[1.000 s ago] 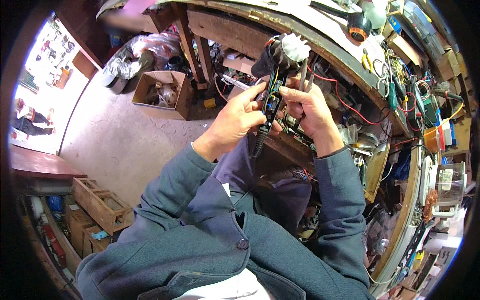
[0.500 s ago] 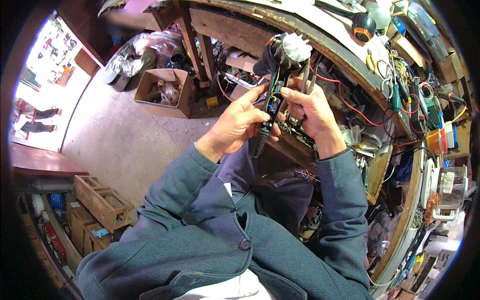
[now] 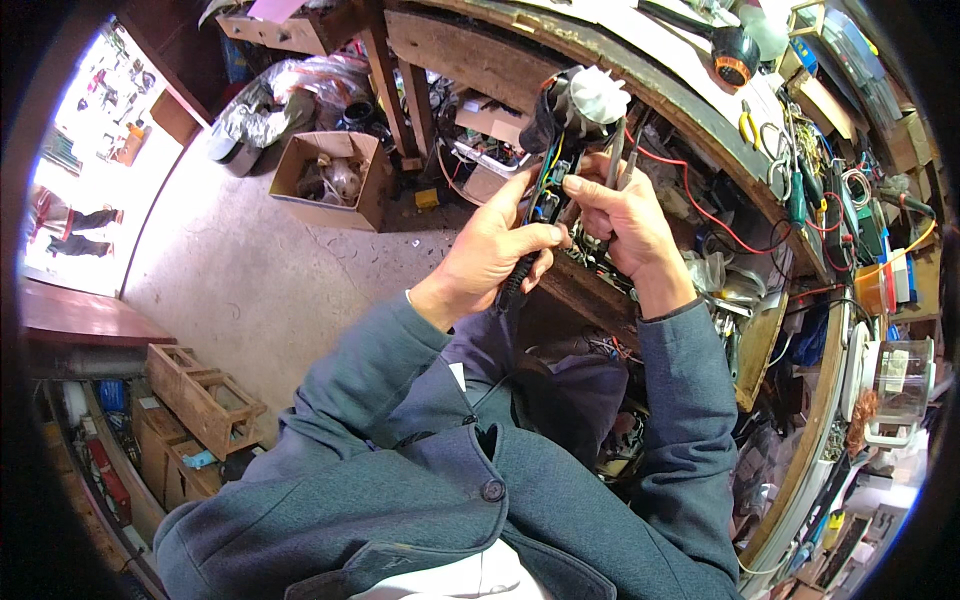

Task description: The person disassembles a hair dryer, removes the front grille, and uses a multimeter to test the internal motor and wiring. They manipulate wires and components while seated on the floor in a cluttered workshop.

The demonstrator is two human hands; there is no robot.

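Both my hands hold an opened black hair dryer above my lap. Its white fan wheel faces up at the far end. Yellow and blue wires and dark switch parts show inside the handle, and a ribbed cord sleeve hangs from its near end. My left hand is closed round the handle, thumb across the lower part. On the other side, my right hand pinches at the handle's inner parts with thumb and finger. It also grips metal tweezers, whose two prongs point away from me.
Along the right runs a cluttered workbench with another hair dryer, yellow-handled pliers, a green screwdriver and a red wire. A cardboard box stands on the floor, and a wooden crate lies at the left.
My left hand has shifted slightly, its thumb now reaching further over the handle. The hair dryer has moved a little to the right. My right hand stays nearly in place.
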